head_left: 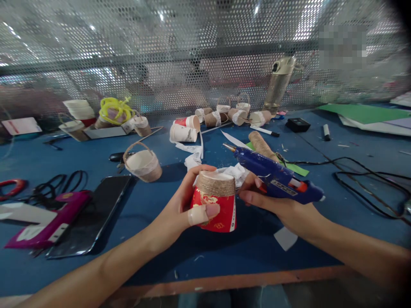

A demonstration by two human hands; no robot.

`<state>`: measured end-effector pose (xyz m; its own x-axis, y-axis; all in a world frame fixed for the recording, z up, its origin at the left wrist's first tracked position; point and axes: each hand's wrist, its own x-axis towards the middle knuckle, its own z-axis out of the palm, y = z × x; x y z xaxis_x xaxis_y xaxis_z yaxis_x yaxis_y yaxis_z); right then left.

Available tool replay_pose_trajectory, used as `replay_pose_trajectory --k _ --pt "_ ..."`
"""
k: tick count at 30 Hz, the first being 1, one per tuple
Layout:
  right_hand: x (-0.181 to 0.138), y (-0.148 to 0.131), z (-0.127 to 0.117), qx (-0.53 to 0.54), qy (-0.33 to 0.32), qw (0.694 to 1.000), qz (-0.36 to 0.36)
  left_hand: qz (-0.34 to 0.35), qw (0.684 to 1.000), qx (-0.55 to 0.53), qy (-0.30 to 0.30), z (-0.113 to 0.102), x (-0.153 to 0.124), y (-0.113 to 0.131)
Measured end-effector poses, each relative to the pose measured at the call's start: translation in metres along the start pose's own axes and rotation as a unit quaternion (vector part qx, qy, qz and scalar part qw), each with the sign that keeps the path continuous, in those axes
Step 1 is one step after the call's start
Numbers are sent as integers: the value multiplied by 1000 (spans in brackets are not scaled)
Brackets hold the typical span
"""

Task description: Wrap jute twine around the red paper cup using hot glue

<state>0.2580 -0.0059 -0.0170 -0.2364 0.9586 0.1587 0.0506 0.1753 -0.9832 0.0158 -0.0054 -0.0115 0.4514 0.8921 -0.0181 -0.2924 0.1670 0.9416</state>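
My left hand (189, 205), with a bandage on its thumb, is wrapped round a red paper cup (221, 214). The cup stands narrow end up, and brown twine (215, 184) is wound in rows about that end. In my right hand (272, 201) is a blue hot glue gun (276, 173), its nozzle pointing up and left, beyond the cup. The right fingertips are close beside the wound twine; whether they also pinch a strand I cannot tell. Behind the cup lies crumpled white material (237, 173), and past the gun a roll of twine (261, 145).
Twine-covered cups with handles (144, 164) stand about the blue table (154, 256). A phone (93, 214) and a purple packet (53, 222) lie left. The gun's black cord (362, 171) loops right. A bottle (279, 85) stands at the back by the perforated metal screen (180, 64).
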Motion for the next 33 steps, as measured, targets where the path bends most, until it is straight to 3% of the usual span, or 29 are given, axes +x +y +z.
replay_pose_trajectory --k 17,22,27,33 --pt "1 0 5 84 12 996 31 -7 1000 15 -21 1 -1 -1" --pt "3 -6 7 76 21 997 17 -5 999 29 -16 6 -3 2" --pt "3 -7 9 41 23 999 25 32 998 29 -49 -4 2 -2" --pt "2 -4 11 6 34 999 23 24 998 17 -55 -10 4 -4"
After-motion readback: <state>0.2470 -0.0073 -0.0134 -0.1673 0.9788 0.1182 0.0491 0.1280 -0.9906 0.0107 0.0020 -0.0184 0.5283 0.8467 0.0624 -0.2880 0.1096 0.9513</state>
